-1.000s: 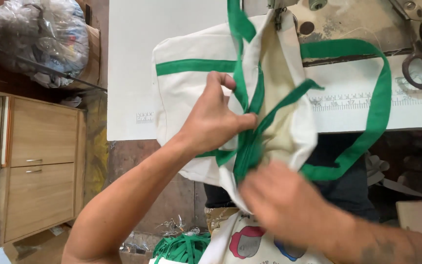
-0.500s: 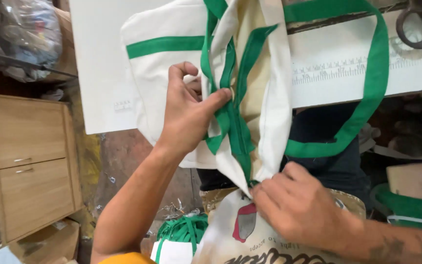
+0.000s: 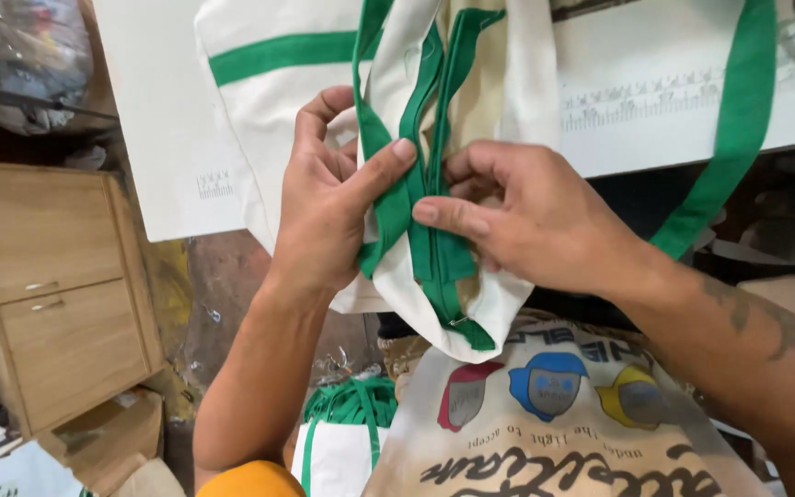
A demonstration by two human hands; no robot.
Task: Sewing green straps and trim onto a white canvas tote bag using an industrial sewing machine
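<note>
1. Left hand [image 3: 328, 198]: grasps the white cloth bag [image 3: 278, 101] at its opening. The thumb lies across the green zipper tape [image 3: 425, 212] and presses it against the curled fingers behind the cloth.
2. Right hand [image 3: 526, 216]: pinches the same zipper tape from the right side. The forefinger points left onto the tape; thumb and remaining fingers fold around the bag edge. The two hands are just beside each other, with their fingertips nearly meeting on the tape.
3. White cloth bag: held up in mid-scene, in front of the white table [image 3: 154, 156], with its lower corner hanging down between the forearms. A green stripe [image 3: 278, 55] runs across its left face.
4. Green zipper tape: runs from the top of the view down to the bag's lower corner, where a small metal end part shows.
5. Green strap [image 3: 738, 129]: hangs as a loop on the right, from the top edge down towards the right wrist.
6. Near side, below the hands: a printed beige bag [image 3: 554, 423] with coloured figures and dark lettering.
7. Left of the printed bag: a bundle of white bags with green handles [image 3: 347, 419].
8. Far left: a wooden cabinet [image 3: 48, 285] with two drawers stands on the floor, well apart from the hands.
</note>
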